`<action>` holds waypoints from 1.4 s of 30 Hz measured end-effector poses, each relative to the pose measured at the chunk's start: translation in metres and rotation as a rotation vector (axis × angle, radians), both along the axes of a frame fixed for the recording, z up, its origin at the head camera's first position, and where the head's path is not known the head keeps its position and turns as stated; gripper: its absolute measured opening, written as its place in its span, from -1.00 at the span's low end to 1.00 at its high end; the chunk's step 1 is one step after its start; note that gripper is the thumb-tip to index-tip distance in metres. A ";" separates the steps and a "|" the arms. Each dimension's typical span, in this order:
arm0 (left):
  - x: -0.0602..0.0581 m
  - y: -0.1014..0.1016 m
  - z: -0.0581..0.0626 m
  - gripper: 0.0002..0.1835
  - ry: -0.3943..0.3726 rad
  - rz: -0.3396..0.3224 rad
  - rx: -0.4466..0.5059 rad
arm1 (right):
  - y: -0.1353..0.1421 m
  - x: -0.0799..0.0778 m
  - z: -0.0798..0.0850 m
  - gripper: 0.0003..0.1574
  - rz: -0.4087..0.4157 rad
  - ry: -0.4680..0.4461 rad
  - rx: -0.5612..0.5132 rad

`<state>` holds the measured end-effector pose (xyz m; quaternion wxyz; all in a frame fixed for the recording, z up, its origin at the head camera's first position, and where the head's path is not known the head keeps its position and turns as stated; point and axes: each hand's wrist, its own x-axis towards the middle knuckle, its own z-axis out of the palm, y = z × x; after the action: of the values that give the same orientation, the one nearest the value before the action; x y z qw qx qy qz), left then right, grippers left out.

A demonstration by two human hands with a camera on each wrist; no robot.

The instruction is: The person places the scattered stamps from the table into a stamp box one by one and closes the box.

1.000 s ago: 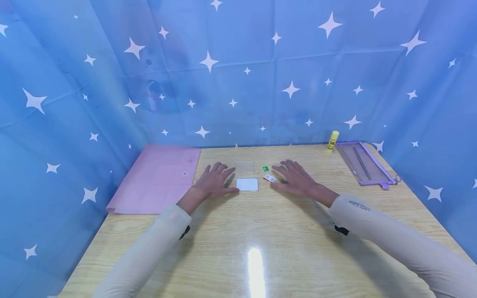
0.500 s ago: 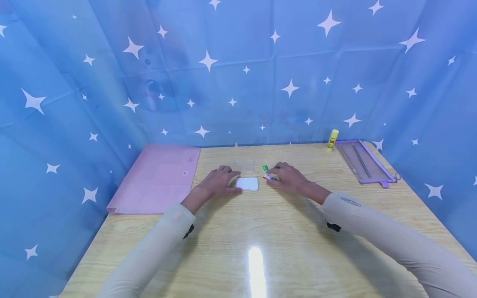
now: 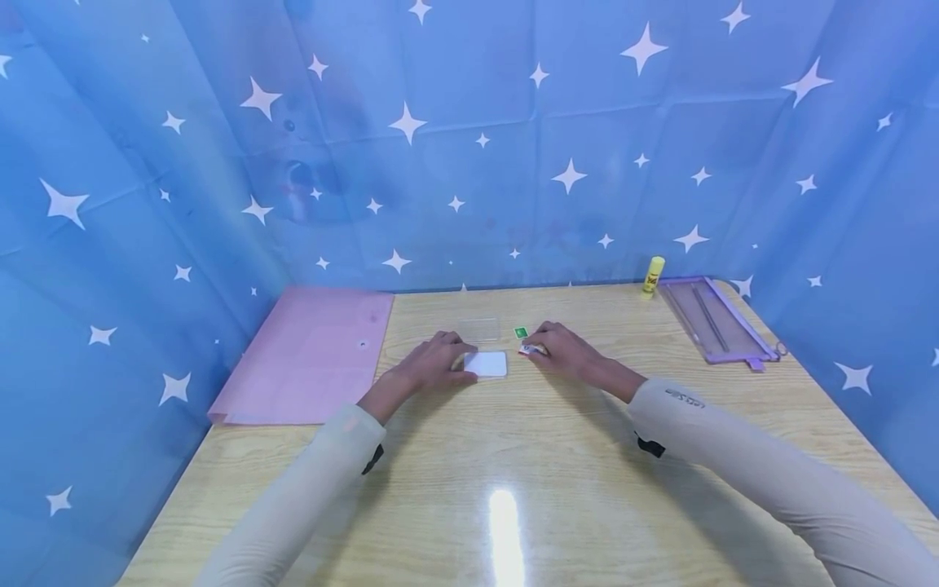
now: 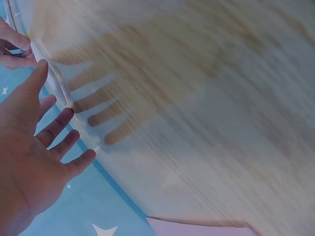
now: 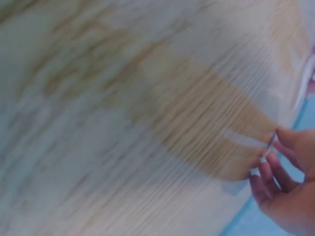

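In the head view, a white rectangular card lies on the table, seemingly in a clear case. My left hand is at its left end, thumb by the near edge and fingers by the far edge; in the left wrist view that hand's fingers are spread. Just right of the card, my right hand pinches a small flat white piece with red on it, between thumb and fingertips. The right wrist view shows it as a thin edge. A small green square lies beyond that hand's fingertips.
A clear rectangular plastic piece lies behind the card. On the left is a pink folder. At the back right stand a yellow glue stick and, lying flat, a purple mesh zip pouch. A blue star-patterned curtain encloses the table.
The right hand has moved left and its fingers have closed on the small white-and-red piece. The left hand has shifted slightly right, its fingers drawing in at the card's end.
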<state>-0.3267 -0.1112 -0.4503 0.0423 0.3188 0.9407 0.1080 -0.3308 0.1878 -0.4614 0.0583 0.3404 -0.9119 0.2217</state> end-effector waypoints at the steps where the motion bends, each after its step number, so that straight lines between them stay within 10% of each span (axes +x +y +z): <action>1: 0.000 0.000 0.000 -0.34 -0.002 -0.003 0.002 | 0.000 0.000 0.000 -0.66 0.006 -0.003 -0.004; 42: -0.004 0.004 -0.001 -0.42 -0.068 0.035 0.098 | 0.005 -0.014 0.000 -0.67 0.005 -0.113 -0.121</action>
<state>-0.3310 -0.1069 -0.4512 0.0565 0.2999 0.9378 0.1654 -0.3445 0.1924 -0.4613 0.0268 0.3254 -0.8979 0.2954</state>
